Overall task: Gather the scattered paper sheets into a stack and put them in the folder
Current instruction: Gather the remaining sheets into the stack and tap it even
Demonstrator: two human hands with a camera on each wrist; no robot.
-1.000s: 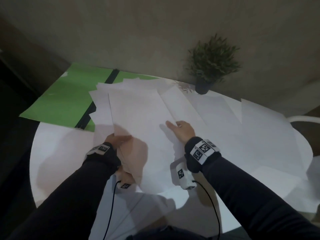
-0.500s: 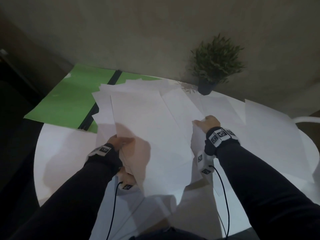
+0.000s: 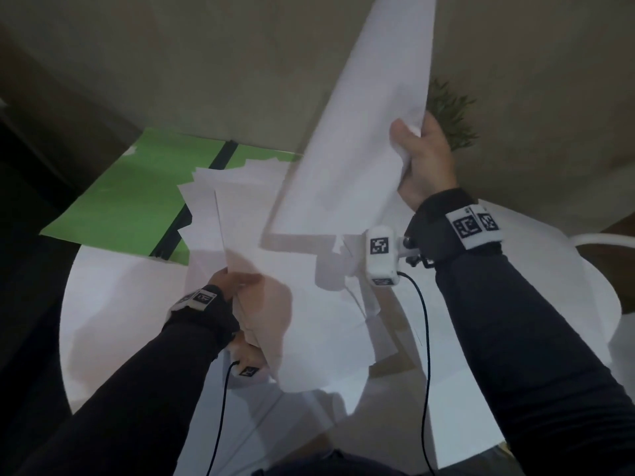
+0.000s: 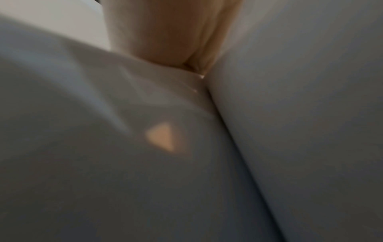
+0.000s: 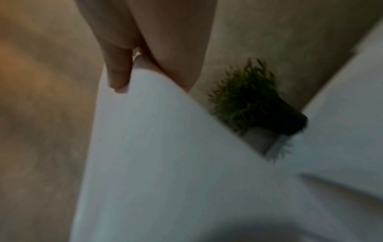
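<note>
My right hand (image 3: 417,146) pinches the edge of a white paper sheet (image 3: 350,139) and holds it raised high above the table, thumb in front, fingers behind. In the right wrist view the same sheet (image 5: 157,147) hangs below my fingers (image 5: 118,73). My left hand (image 3: 237,283) grips the near edge of a loose stack of white sheets (image 3: 240,218) that lies partly on the open green folder (image 3: 123,201) at the back left. The left wrist view shows only paper (image 4: 103,147) against my thumb (image 4: 157,32).
A small potted plant (image 3: 450,115) stands at the back of the round white table (image 3: 113,304), just behind my raised right hand. More white sheets (image 3: 343,338) lie spread over the table's middle and right. A white chair rim (image 3: 598,239) shows at the right.
My right hand has taken a sheet from the right of the pile and lifted it high in the air. My left hand keeps its hold on the stack.
</note>
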